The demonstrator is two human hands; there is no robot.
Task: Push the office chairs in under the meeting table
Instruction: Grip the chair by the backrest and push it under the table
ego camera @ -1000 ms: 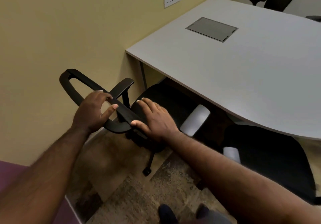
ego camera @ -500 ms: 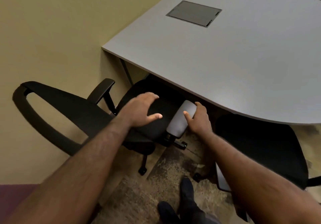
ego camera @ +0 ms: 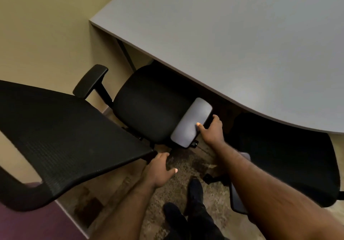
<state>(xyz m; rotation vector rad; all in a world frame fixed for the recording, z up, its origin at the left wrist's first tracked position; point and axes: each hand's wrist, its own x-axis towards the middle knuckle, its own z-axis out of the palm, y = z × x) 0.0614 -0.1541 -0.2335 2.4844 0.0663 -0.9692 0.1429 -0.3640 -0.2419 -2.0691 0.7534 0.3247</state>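
A view looking down at a black office chair (ego camera: 149, 105) standing at the near left corner of a grey tabletop (ego camera: 232, 44), beside a yellow wall (ego camera: 41, 25). The far edge of its seat is already tucked beneath the tabletop, while most of the seat and the mesh backrest (ego camera: 61, 137) are out in the open, the backrest reaching toward the near left.

The right hand (ego camera: 212, 129) holds the chair's grey right armrest (ego camera: 191, 122) — thumb lying on top, fingers curled around its right side. The left hand (ego camera: 160, 170) sits at the lower right corner of the backrest; its fingers look loosely bent against the frame edge, thumb free, though whether they actually grasp it cannot be told.

The chair lies directly beyond both hands, toward the tabletop, with its back-to-front axis slanting from near left to far right. Judging by this, a push away from the body along that line would roll it further under, and the right hand is the closer to the tabletop edge.

A second black chair (ego camera: 288, 156) stands to the right, its seat partly under the tabletop.
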